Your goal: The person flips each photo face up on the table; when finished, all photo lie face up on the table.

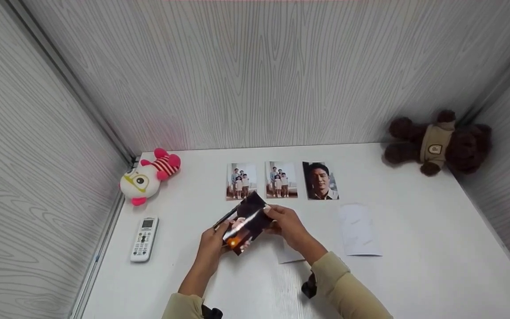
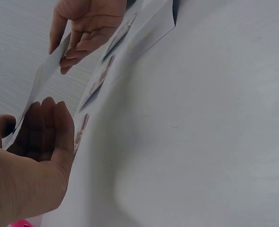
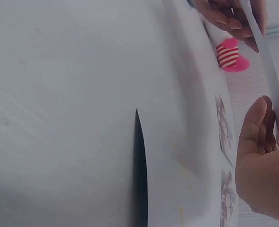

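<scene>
A glossy dark photo print (image 1: 249, 223) is held tilted above the middle of the table between both hands. My left hand (image 1: 210, 248) pinches its lower left side, thumb on the picture face and fingers behind. At the opposite side, my right hand (image 1: 289, 227) grips the edge with its thumb on top. A second dark edge shows along the print's upper left side. The left wrist view shows the pale back of the print (image 2: 48, 68) spanning both hands. Below my right forearm lies a white sheet (image 1: 289, 253), partly hidden by the arm.
Behind the hands lie two family photos (image 1: 241, 175) (image 1: 281, 179) and a man's portrait photo (image 1: 321, 180) in a row. Another white sheet (image 1: 359, 230) is at right. A remote control (image 1: 144, 239) and a pink-white plush toy (image 1: 142, 182) lie left, a brown teddy bear (image 1: 436, 144) back right.
</scene>
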Demonstrator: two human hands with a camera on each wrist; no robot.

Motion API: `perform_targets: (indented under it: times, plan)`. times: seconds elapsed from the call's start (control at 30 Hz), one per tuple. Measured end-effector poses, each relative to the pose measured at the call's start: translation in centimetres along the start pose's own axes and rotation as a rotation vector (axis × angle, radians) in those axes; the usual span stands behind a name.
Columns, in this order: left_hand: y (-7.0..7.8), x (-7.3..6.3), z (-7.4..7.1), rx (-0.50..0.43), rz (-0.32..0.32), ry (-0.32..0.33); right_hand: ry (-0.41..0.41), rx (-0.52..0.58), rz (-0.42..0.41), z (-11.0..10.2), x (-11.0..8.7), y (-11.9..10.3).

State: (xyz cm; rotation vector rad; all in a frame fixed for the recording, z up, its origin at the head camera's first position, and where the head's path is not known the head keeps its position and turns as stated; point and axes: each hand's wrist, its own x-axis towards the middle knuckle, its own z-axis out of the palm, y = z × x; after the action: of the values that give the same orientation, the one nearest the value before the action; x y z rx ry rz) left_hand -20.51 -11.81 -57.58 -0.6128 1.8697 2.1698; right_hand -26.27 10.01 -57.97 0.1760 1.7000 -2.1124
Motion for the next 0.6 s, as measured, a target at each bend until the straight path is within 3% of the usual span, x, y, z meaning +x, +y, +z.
perform_targets:
  times: [0.27,0.43,0.6]
  plan:
    - [-0.32,0.12,-0.39,-0.047,-0.009,-0.033,0.003,0.09,0.048,0.21,-0.2,0.4]
    - [-0.19,-0.01,-0.54,-0.191,-0.033,-0.123,0.034,0.114,0.022,0.4,-0.25,0.27]
    - [-0.39,-0.39,0.29,-0.295,0.007,-0.157,0.049,0.163,0.029,0.74,-0.36,0.25]
